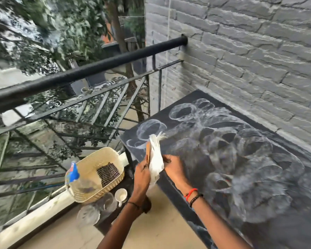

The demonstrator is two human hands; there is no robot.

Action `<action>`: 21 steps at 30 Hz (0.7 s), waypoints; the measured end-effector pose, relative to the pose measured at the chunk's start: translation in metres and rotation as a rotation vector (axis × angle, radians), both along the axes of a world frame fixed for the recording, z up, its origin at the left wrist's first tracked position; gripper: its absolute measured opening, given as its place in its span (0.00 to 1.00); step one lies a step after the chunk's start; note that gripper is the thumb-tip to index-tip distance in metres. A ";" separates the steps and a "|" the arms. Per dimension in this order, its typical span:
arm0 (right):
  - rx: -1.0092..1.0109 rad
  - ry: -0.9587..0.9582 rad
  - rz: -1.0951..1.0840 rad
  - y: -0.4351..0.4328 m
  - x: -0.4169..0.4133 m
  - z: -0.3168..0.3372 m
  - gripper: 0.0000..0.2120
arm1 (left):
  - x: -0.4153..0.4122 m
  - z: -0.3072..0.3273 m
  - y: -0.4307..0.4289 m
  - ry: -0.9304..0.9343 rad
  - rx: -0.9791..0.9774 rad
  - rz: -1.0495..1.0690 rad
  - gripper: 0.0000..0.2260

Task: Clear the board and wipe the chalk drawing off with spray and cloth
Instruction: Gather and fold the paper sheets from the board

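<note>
Lit by soft, even daylight from the open side beyond the railing [83,74], with only faint, diffuse shadows; brightest on the white cloth [156,159], nearly washed out. Smeared by motion blur throughout, worst across the trees [43,33] at left and the chalk drawing [241,159]. Tilted and bowed toward the edges by the wide lens.

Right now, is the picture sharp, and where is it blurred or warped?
Head view: soft daylight, no hard shadows or glare; motion blur smears the green trees, the clear blue-capped spray bottle and the held white cloth; the grey brick wall and white chalk drawing are sharper; the frame is tilted, so the black round railing slants.
</note>
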State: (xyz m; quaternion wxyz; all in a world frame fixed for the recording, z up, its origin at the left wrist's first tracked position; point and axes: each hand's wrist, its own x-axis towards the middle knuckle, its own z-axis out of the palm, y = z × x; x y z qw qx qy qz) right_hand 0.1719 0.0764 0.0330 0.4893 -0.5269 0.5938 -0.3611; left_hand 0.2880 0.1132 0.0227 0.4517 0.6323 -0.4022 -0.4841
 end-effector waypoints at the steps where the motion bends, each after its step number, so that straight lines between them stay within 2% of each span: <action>1: -0.003 -0.012 0.001 0.005 0.013 -0.002 0.09 | 0.012 -0.004 0.005 0.027 -0.001 0.021 0.15; 5: -0.008 -0.052 0.027 0.032 0.064 -0.007 0.03 | 0.061 -0.012 0.031 0.034 -0.011 0.073 0.17; 8: -0.022 -0.014 0.064 0.044 0.081 -0.016 0.03 | 0.083 -0.027 0.051 -0.035 -0.004 0.077 0.21; 11: 0.059 0.011 0.104 0.052 0.095 -0.029 0.06 | 0.095 -0.040 0.067 -0.038 0.011 0.088 0.25; 14: 0.124 0.052 0.087 0.059 0.102 -0.049 0.03 | 0.100 -0.065 0.078 -0.003 0.076 0.099 0.24; 19: 0.127 0.225 0.072 0.065 0.105 -0.079 0.07 | 0.092 -0.071 0.087 0.078 0.089 0.117 0.17; 21: 0.142 0.253 0.057 0.062 0.105 -0.092 0.07 | 0.089 -0.081 0.085 0.107 0.095 0.118 0.18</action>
